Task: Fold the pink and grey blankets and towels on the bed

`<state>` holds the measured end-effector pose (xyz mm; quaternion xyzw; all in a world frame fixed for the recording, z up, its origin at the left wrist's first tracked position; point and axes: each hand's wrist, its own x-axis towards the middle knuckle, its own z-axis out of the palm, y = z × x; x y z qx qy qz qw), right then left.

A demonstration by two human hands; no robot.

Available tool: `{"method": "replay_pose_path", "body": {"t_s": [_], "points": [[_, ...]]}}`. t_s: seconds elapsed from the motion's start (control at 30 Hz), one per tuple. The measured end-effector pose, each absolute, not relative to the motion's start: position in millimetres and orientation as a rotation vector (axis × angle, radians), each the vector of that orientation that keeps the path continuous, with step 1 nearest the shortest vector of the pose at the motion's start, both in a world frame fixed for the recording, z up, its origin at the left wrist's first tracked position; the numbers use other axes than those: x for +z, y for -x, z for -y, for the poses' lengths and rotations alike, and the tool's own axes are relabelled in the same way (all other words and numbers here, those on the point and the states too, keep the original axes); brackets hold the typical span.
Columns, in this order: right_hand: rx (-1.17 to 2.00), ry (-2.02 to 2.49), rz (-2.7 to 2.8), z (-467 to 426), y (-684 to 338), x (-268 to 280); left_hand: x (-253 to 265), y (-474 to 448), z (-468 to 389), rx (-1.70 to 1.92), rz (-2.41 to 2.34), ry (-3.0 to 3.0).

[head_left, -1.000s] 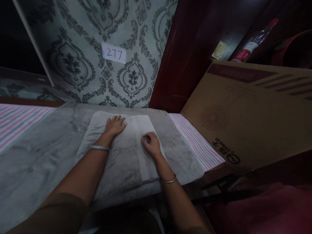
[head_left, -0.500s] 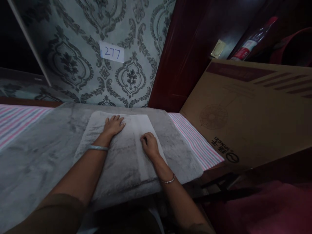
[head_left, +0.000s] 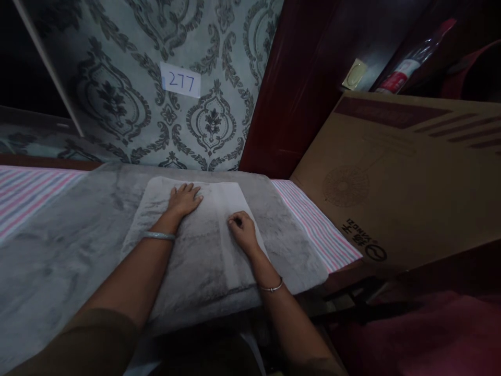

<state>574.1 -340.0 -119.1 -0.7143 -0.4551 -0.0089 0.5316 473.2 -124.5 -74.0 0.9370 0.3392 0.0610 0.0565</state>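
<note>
Lying under the hands: a pale grey, roughly rectangular plush cloth (head_left: pixel 199 250) with a smooth whitish band near its right side, flat on a larger grey plush cover (head_left: pixel 289 250) over the counter (head_left: pixel 348 273).
Left hand (head_left: pixel 185 200): palm down on the pale cloth, fingers spread.
Right hand (head_left: pixel 243 231): curled over the whitish band, thumb near the fingers; I can't tell whether it pinches anything.
Counter's right end: pink, white and grey striped cloth (head_left: pixel 319 224), then a big brown cardboard box (head_left: pixel 415 183) crowding that side.
Behind the box: a clear plastic bottle with a red cap (head_left: pixel 418 58).
Far edge: patterned grey-green wallpaper (head_left: pixel 211 122) closing off the back, a white "277" paper card (head_left: pixel 180 80) on it, a glossy dark-red upright panel (head_left: pixel 270 115) beside.
</note>
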Motion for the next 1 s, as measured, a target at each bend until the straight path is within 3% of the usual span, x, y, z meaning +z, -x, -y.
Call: {"method": "replay_pose_path", "body": {"t_s": [1.0], "points": [[0.148,1.508,0.842,340.9,-579.6,-118.7,-72.3,-473.9,124.6,0.174,-1.028,-2.847]]}}
